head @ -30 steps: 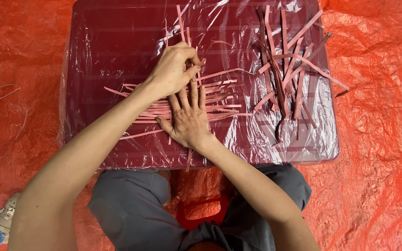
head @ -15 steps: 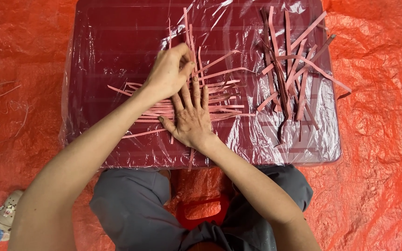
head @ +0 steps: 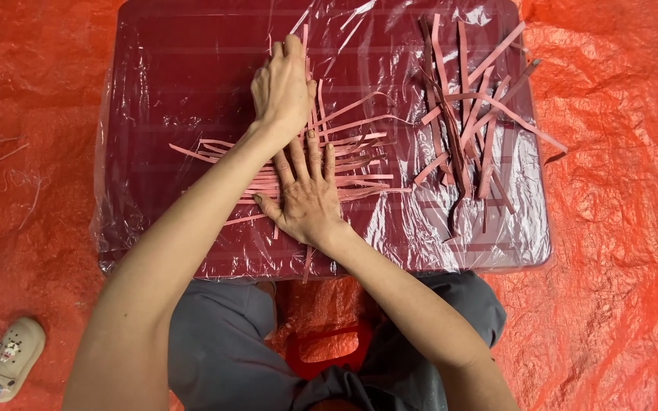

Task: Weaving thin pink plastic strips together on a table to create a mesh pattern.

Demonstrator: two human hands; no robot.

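The right hand [head: 308,194] lay flat, fingers spread, pressing down on a bed of pink strips [head: 344,164] laid side by side across the middle of the dark red counter [head: 184,76]. It gripped nothing, only pinned them. The left hand [head: 283,87] reached farther out, fingers curled and close together over an upright strip [head: 307,46] that ran away from the person; whether it actually pinched that strip could not be told. By the look of it, the woven patch was small and early: a row of horizontal strips down, only a few crossing pieces in. A loose pile of strips [head: 466,129] waited at the far right, well apart from the hands, so most of the work seemed left. Clear plastic film [head: 496,228] covered the counter, orange tarp [head: 618,228] lay around it.
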